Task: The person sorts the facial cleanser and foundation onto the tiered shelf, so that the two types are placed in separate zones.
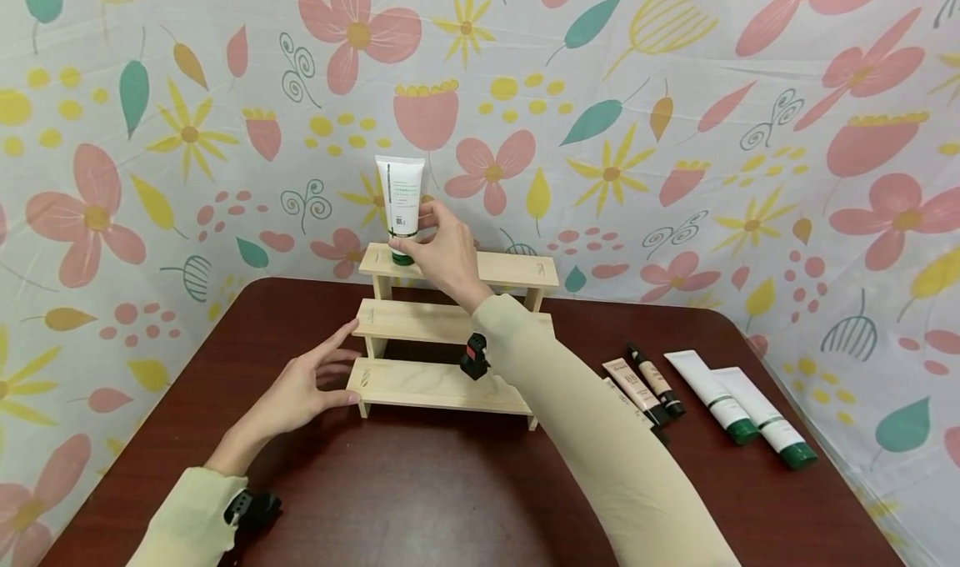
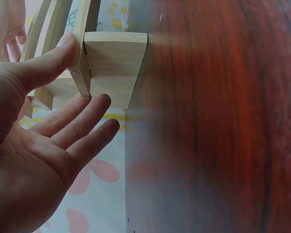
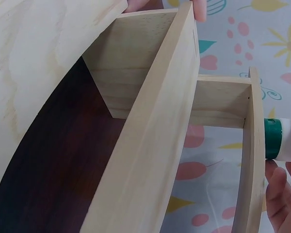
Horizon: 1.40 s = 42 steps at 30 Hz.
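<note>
A white tube with a green cap (image 1: 402, 196) stands cap-down at the left end of the top step of a three-step wooden rack (image 1: 442, 383). My right hand (image 1: 444, 250) pinches the tube low down, thumb in front and fingers behind. In the right wrist view the green cap (image 3: 273, 139) is right at the top board. My left hand (image 1: 311, 383) is at the rack's left side, thumb by the bottom step and a fingertip by the middle one. The left wrist view shows its fingers (image 2: 94, 116) spread and fairly straight at the board ends.
On the dark red-brown table (image 1: 405, 500), right of the rack, lie two white tubes with green caps (image 1: 712, 396) and several smaller beige tubes (image 1: 633, 388) with dark caps, partly behind my right sleeve. A flower-patterned cloth (image 1: 637, 208) hangs behind the table.
</note>
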Tool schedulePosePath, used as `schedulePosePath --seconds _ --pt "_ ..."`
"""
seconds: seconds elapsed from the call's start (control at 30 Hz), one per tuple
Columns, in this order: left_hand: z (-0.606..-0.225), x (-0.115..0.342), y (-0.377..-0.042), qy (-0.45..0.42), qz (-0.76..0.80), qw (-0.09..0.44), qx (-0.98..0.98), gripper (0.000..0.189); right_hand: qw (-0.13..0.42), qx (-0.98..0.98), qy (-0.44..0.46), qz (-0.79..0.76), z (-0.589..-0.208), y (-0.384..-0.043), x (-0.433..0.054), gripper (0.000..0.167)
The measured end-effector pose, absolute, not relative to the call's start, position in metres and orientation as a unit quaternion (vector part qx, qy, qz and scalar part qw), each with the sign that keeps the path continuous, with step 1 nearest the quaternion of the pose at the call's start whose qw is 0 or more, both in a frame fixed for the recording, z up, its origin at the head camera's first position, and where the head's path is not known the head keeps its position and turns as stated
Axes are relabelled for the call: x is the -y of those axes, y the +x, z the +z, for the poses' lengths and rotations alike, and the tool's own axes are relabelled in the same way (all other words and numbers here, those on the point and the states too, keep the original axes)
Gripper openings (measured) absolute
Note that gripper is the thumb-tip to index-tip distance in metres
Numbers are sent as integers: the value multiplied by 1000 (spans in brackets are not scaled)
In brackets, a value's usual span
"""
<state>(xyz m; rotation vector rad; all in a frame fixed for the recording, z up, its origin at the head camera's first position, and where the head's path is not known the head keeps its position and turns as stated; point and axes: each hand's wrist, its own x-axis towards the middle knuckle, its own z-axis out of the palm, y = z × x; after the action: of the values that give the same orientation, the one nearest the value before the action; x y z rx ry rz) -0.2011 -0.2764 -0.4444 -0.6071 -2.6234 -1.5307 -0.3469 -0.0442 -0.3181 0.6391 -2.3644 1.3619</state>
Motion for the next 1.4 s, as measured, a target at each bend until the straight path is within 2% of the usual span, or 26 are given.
schedulePosePath --seconds 0.23,0.33,0.5,0.73,1.0,1.13,1.4 --pt "-443 269 -205 -202 -487 18 849 106 161 841 210 473 -317 -345 26 68" --pt "-443 267 -206 -203 -488 15 849 105 161 842 205 473 -315 -340 14 71" --pt "-443 268 -205 -199 -489 16 849 106 164 831 239 475 -314 -320 -9 63" --pt "-439 273 -201 -202 -483 17 852 106 161 837 274 445 -319 -271 -51 60" --pt "-438 277 -198 -196 -463 24 864 109 231 836 313 387 -337 -232 -116 48" --pt "-440 277 -197 -195 -458 21 867 110 231 852 291 369 -351 -218 -154 47" --pt "-441 274 -196 -198 -457 25 867 111 192 897 193 347 -373 -202 -223 35"
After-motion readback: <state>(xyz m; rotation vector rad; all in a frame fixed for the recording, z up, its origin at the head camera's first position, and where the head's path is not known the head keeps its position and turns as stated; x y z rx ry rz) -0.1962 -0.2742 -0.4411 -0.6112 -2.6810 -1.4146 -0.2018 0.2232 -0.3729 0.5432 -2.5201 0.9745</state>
